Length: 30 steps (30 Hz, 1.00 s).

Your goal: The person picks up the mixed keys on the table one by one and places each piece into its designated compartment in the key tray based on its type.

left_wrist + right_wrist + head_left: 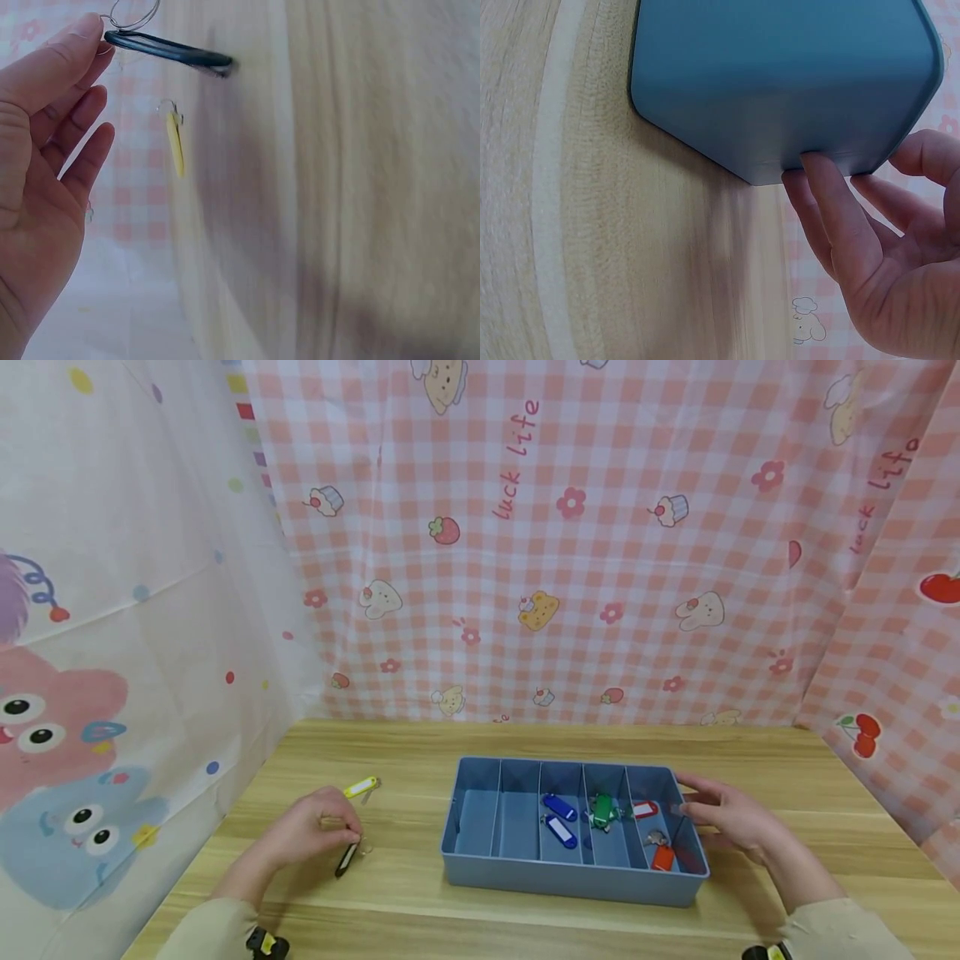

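My left hand [318,827] pinches a black key tag [347,858] by its ring end between thumb and index finger. In the left wrist view the dark tag [169,49] hangs out over the wood, its other fingers loosely bent. A yellow key tag [361,787] with a ring lies on the table just beyond that hand. My right hand [731,818] holds the right end of a blue-grey divided tray [570,870], thumb at the rim and fingertips against the outer wall [780,127]. Inside are blue tags [560,831], a green tag [602,810] and red tags [662,858].
The tray's two left compartments [474,827] show bare floors. Thin upright dividers part the tray. Around the wooden table [408,910] hang a pink checked cloth [570,560] at the back and a white printed cloth [187,635] at left.
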Each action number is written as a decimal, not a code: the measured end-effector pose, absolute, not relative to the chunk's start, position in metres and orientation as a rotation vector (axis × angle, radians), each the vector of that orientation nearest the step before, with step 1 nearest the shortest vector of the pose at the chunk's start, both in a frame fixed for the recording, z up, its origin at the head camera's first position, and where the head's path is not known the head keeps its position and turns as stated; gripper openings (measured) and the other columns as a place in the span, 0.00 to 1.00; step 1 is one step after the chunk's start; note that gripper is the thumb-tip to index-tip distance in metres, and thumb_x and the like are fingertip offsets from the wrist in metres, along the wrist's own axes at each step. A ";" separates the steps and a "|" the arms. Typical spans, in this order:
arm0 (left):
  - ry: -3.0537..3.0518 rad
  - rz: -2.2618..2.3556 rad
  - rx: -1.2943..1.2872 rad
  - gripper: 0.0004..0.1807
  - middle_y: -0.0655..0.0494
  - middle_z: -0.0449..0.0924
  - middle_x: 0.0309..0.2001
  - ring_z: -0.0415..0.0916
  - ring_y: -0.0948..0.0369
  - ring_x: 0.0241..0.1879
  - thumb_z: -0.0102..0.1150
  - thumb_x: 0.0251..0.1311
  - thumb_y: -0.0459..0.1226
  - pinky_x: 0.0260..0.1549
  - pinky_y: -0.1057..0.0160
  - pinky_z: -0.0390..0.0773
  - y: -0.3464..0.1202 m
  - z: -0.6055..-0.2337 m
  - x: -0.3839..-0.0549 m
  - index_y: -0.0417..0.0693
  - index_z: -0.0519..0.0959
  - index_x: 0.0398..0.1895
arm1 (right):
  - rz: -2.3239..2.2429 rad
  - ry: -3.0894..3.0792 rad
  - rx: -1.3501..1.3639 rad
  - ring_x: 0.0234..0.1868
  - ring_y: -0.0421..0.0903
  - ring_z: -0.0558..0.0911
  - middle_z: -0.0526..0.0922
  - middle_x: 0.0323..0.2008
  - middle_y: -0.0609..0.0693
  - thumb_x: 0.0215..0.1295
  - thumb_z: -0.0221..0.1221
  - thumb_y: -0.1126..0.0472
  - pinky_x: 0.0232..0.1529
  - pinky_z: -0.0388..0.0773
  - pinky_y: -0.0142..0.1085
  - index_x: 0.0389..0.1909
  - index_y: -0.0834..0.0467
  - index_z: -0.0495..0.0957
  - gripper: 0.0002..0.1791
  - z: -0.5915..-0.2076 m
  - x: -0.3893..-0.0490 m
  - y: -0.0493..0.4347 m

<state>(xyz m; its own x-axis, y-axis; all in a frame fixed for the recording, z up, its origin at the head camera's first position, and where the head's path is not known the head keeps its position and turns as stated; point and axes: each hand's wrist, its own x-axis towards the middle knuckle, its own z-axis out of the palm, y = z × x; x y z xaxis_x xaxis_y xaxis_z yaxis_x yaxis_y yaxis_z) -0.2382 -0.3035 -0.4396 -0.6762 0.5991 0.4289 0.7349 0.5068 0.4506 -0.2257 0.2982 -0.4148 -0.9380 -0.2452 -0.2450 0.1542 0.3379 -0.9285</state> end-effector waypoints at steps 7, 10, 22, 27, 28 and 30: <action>-2.521 -0.962 -1.124 0.12 0.69 0.79 0.32 0.75 0.65 0.37 0.74 0.49 0.30 0.42 0.64 0.74 -0.291 -0.432 -0.238 0.59 0.85 0.28 | -1.622 2.276 -0.072 0.57 0.63 0.75 0.58 0.66 0.79 0.75 0.52 0.63 0.49 0.78 0.57 0.75 0.70 0.44 0.37 -0.415 -0.226 0.298; -2.507 -0.962 -1.129 0.11 0.69 0.79 0.32 0.75 0.65 0.37 0.75 0.49 0.30 0.42 0.64 0.74 -0.286 -0.430 -0.240 0.59 0.85 0.28 | -1.619 2.277 -0.075 0.57 0.63 0.75 0.58 0.65 0.79 0.75 0.52 0.63 0.49 0.78 0.57 0.75 0.70 0.44 0.37 -0.415 -0.226 0.297; -2.526 -0.963 -1.114 0.10 0.72 0.80 0.32 0.75 0.65 0.40 0.74 0.51 0.33 0.45 0.59 0.75 -0.264 -0.421 -0.250 0.60 0.86 0.28 | -1.619 2.273 -0.084 0.57 0.62 0.76 0.58 0.65 0.79 0.74 0.51 0.63 0.49 0.78 0.56 0.75 0.70 0.44 0.37 -0.416 -0.226 0.299; -2.466 -0.944 -1.171 0.09 0.70 0.82 0.32 0.76 0.64 0.37 0.75 0.49 0.31 0.43 0.58 0.74 -0.255 -0.412 -0.254 0.56 0.86 0.28 | -1.616 2.279 -0.087 0.56 0.61 0.77 0.59 0.65 0.79 0.74 0.51 0.63 0.49 0.78 0.55 0.75 0.70 0.44 0.37 -0.417 -0.226 0.299; -2.452 -0.950 -1.185 0.09 0.68 0.82 0.31 0.76 0.64 0.37 0.75 0.49 0.31 0.43 0.58 0.74 -0.253 -0.410 -0.255 0.55 0.86 0.28 | -1.615 2.279 -0.087 0.56 0.61 0.77 0.59 0.65 0.79 0.74 0.51 0.63 0.49 0.78 0.55 0.75 0.70 0.44 0.37 -0.417 -0.226 0.299; -2.427 -0.953 -1.203 0.09 0.67 0.82 0.31 0.76 0.63 0.36 0.75 0.49 0.30 0.43 0.58 0.74 -0.250 -0.405 -0.256 0.55 0.87 0.28 | -1.614 2.278 -0.085 0.56 0.61 0.76 0.58 0.65 0.79 0.74 0.51 0.63 0.49 0.78 0.55 0.75 0.70 0.44 0.37 -0.416 -0.226 0.299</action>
<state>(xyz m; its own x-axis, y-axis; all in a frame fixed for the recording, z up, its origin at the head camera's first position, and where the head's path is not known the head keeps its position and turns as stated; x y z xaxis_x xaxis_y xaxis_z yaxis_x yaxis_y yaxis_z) -0.2559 -0.2497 -0.4053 -0.6189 0.6070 0.4986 0.7840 0.4388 0.4390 -0.2265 0.2986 -0.4164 -0.9379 -0.2456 -0.2449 0.1496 0.3505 -0.9245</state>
